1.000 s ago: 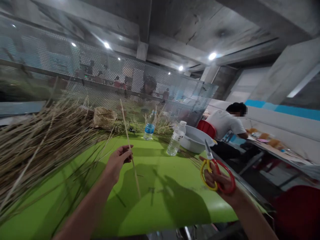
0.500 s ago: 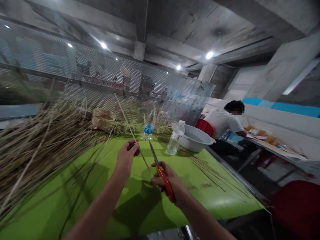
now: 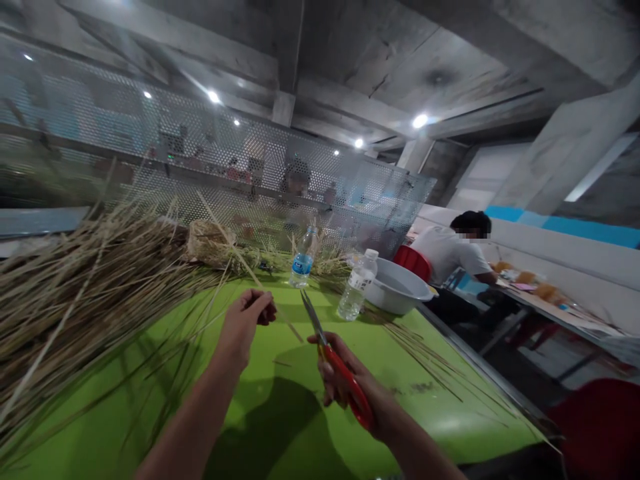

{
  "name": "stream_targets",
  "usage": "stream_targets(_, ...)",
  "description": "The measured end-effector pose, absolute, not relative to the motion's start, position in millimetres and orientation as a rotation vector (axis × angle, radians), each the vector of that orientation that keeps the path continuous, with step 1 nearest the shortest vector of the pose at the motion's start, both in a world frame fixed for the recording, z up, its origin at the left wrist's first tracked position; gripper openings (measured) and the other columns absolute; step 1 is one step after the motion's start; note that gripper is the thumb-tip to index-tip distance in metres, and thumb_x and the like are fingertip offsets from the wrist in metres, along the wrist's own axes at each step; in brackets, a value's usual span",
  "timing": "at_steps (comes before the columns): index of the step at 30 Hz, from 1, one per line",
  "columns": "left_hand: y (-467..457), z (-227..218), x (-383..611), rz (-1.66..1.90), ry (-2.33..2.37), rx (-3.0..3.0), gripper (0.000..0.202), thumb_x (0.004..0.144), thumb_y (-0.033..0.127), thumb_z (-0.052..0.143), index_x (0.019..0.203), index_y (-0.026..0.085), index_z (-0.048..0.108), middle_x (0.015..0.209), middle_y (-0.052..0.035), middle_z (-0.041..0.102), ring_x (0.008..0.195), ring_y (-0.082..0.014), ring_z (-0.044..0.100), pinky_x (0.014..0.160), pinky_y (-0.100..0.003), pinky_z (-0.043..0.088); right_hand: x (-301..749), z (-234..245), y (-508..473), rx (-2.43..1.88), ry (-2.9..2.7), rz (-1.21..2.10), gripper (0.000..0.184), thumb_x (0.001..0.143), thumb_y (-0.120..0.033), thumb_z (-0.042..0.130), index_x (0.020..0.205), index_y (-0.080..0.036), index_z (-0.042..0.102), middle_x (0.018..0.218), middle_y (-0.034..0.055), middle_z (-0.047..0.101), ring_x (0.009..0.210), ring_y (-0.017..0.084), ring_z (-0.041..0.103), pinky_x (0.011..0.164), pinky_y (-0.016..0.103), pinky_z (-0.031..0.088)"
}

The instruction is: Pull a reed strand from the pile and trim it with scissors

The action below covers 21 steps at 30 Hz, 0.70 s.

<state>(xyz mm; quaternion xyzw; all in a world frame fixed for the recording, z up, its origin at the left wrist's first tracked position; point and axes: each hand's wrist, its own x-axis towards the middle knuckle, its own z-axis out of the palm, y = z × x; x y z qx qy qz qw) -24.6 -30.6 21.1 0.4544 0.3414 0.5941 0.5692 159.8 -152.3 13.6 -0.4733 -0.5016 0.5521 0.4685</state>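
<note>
Craft workshop, straw heap (image 3: 85, 280), mesh partition (image 3: 210, 173), worktables

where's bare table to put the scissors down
Bare green table between left hand and right hand, and by the right edge below the loose stalks. Crowded: straw pile on the left, bottles and basin at the far side.

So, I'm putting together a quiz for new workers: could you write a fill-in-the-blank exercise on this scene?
The right hand holds scissors with ____ handles.
The left hand pinches a straw stalk above the ____ table.
Near the basin stand ____ water bottles.
Missing words: red; green; two.
</note>
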Motion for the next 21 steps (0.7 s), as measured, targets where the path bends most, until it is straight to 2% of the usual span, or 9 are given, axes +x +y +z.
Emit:
stream_targets(3,-30,26,-31,1.428,0.743,0.992,0.026,0.067,0.037,0.077,0.069,0.017,0.061,0.062,0.0011,0.063,0.055,-0.011,0.055,0.055,-0.023,0.043,173,18,-168,-1.135,-1.337,1.414,0.056,0.083,-0.055,0.07,0.125,-0.027,0.048,0.08,-0.0044,0.047,0.065,0.009,0.049,0.065,0.024,0.048)
stream_targets(7,-31,28,-33,1.414,0.685,0.922,0.024,0.065,0.034,0.078,0.067,0.017,0.06,0.059,0.0018,0.062,0.054,-0.0099,0.054,0.052,-0.021,0.043,185,20,-180,-1.226,-1.437,1.447,0.056,0.083,-0.061,0.065,0.124,-0.026,0.048,0.083,-0.0037,0.048,0.06,0.007,0.044,0.058,0.021,0.042)
stream_targets(12,-26,27,-33,1.387,0.677,0.804,0.026,0.059,0.03,0.082,0.068,0.017,0.061,0.059,0.0023,0.063,0.055,-0.0099,0.056,0.053,-0.02,0.046,192,15,-184,-1.368,-1.46,1.434,0.052,0.086,-0.059,0.063,0.125,-0.028,0.047,0.08,-0.0046,0.047,0.058,0.007,0.039,0.052,0.018,0.038)
stream_targets(21,-28,25,-31,1.385,0.67,0.825,0.023,0.059,0.027,0.08,0.065,0.017,0.06,0.057,0.0031,0.062,0.051,-0.0089,0.055,0.051,-0.019,0.045,189,15,-187,-1.345,-1.436,1.559,0.055,0.084,-0.062,0.063,0.124,-0.027,0.048,0.08,-0.0045,0.049,0.052,0.005,0.035,0.047,0.016,0.033)
